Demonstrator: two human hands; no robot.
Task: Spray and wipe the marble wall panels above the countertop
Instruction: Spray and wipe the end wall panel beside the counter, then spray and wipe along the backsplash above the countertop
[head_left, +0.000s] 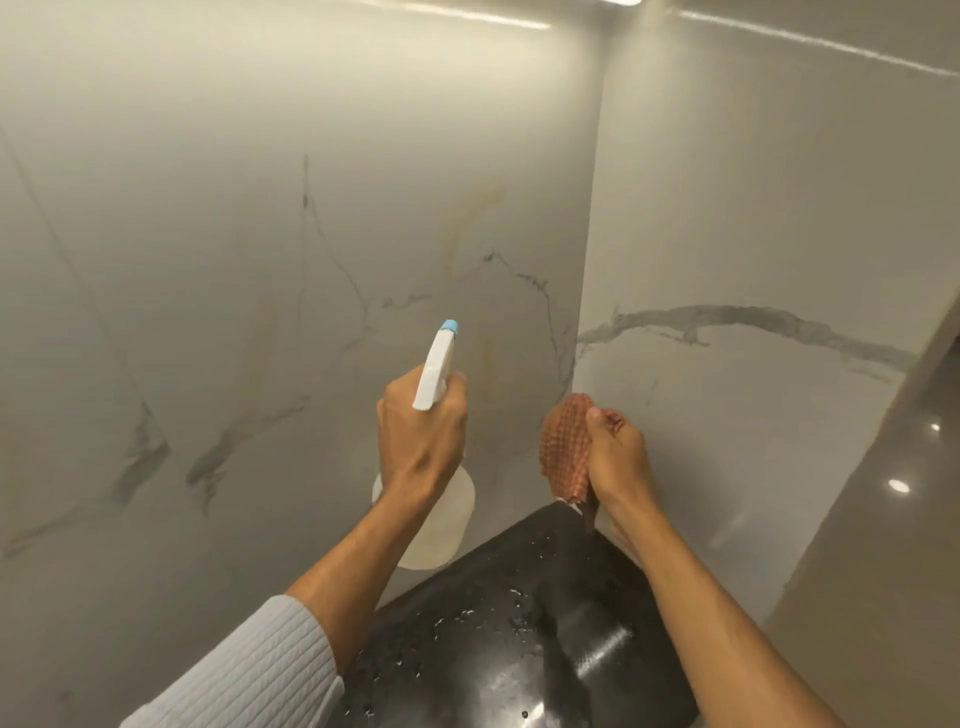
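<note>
Two veined marble wall panels, left panel (249, 234) and right panel (753, 223), meet at a corner above a black countertop (498, 654) speckled with droplets. The left hand (421, 436) curls round the neck of a white spray bottle (447, 525), its blue nozzle aimed at the left panel. The right hand (618, 457) clutches a bunched reddish-brown waffle-weave cloth (563, 447) just beside the corner seam; contact with the wall cannot be told.

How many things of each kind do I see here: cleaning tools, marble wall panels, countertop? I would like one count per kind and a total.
Spray bottle: 1
Cloth: 1
Marble wall panels: 2
Countertop: 1
Total: 5
</note>
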